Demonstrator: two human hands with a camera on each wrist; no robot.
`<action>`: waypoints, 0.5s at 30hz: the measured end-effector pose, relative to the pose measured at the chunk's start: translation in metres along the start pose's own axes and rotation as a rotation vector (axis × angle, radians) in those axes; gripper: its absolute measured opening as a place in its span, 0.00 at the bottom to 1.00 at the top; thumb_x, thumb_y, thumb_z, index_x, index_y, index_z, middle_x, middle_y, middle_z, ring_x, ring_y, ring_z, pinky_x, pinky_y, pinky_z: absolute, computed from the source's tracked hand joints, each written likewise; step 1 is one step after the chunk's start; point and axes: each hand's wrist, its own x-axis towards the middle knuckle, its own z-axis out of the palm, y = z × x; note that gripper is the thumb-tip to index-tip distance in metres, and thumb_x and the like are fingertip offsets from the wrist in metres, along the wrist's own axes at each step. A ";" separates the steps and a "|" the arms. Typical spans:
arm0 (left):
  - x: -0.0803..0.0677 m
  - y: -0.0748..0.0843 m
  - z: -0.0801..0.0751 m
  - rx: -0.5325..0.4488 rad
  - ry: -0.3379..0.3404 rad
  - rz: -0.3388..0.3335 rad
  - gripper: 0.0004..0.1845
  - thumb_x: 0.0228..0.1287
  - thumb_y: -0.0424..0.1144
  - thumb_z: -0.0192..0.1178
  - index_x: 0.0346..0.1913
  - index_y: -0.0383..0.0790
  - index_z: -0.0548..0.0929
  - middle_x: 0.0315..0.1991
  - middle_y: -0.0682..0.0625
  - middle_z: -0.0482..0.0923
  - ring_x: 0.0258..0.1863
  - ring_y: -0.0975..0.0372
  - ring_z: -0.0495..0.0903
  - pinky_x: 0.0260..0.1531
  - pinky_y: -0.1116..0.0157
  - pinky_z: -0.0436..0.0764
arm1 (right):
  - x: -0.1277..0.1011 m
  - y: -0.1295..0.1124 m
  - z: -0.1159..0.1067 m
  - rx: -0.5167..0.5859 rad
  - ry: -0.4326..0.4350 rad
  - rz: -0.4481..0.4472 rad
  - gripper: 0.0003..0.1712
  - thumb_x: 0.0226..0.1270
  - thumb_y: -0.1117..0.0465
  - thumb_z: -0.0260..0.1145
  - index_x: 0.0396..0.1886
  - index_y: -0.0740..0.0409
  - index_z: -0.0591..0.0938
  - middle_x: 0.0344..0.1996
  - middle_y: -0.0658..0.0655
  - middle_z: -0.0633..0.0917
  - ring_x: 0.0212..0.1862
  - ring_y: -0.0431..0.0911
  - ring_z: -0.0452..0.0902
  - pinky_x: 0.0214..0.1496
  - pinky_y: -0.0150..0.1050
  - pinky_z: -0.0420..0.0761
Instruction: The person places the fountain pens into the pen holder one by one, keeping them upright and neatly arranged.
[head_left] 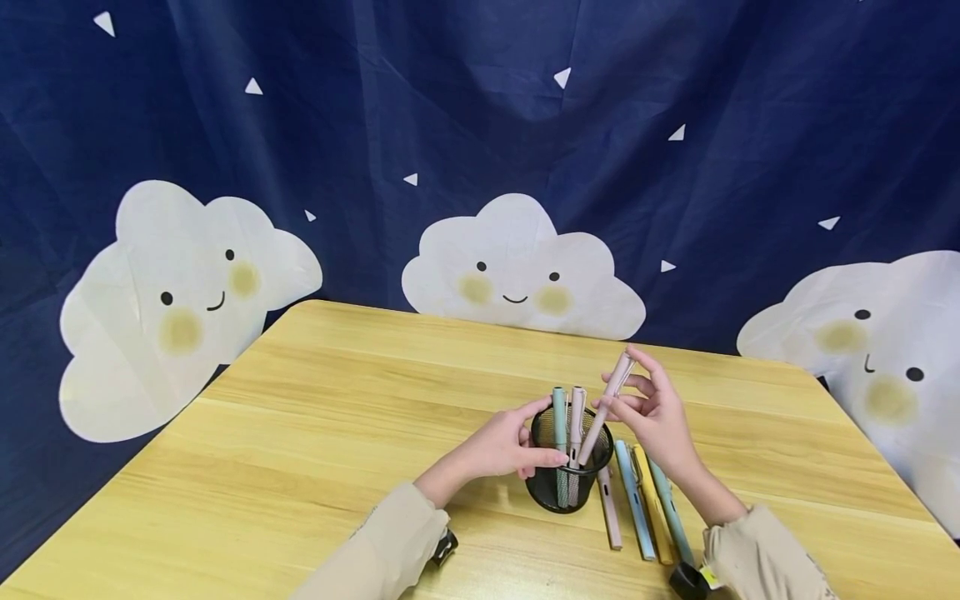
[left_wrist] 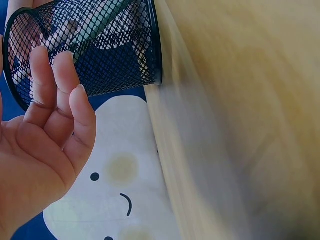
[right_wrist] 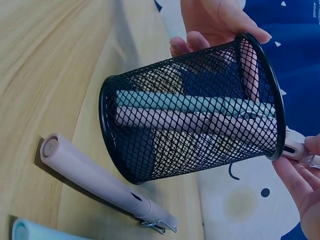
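Note:
A black mesh pen holder [head_left: 547,490] stands upright on the table, with a green pen [head_left: 559,417] and a pink pen [head_left: 577,412] inside. My left hand [head_left: 504,446] holds its rim from the left, thumb in front and index finger behind. In the left wrist view, the other fingers of my left hand [left_wrist: 50,135] are loosely bent beside the mesh. My right hand [head_left: 656,417] pinches another pink pen [head_left: 606,400] by its upper part. That pen leans to the right, its lower end within the holder's mouth.
To the holder's right lie a pink pen [head_left: 611,517], a light blue pen [head_left: 635,504], a yellow pen [head_left: 654,508] and a blue-green pen [head_left: 673,517], side by side. The wooden table [head_left: 315,433] ends at a dark blue curtain [head_left: 465,100] with cloud faces.

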 end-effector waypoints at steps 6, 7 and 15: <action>0.000 0.000 0.000 -0.004 0.002 0.000 0.43 0.51 0.46 0.66 0.68 0.40 0.55 0.12 0.47 0.71 0.17 0.51 0.79 0.19 0.58 0.77 | -0.001 0.002 0.001 -0.037 0.010 0.010 0.38 0.51 0.89 0.52 0.62 0.63 0.61 0.38 0.55 0.81 0.32 0.46 0.82 0.31 0.37 0.80; 0.000 0.000 0.000 -0.004 0.002 0.000 0.43 0.51 0.46 0.66 0.68 0.40 0.55 0.12 0.47 0.71 0.17 0.51 0.79 0.19 0.58 0.77 | -0.001 0.002 0.001 -0.050 0.008 0.006 0.38 0.50 0.89 0.52 0.62 0.64 0.62 0.37 0.55 0.81 0.33 0.46 0.82 0.31 0.37 0.80; 0.000 0.000 0.000 0.000 0.005 0.007 0.43 0.51 0.46 0.66 0.67 0.39 0.56 0.12 0.47 0.73 0.16 0.52 0.78 0.16 0.64 0.76 | -0.004 0.006 0.002 -0.206 -0.011 -0.001 0.37 0.48 0.87 0.57 0.59 0.66 0.64 0.36 0.55 0.82 0.35 0.42 0.79 0.34 0.29 0.78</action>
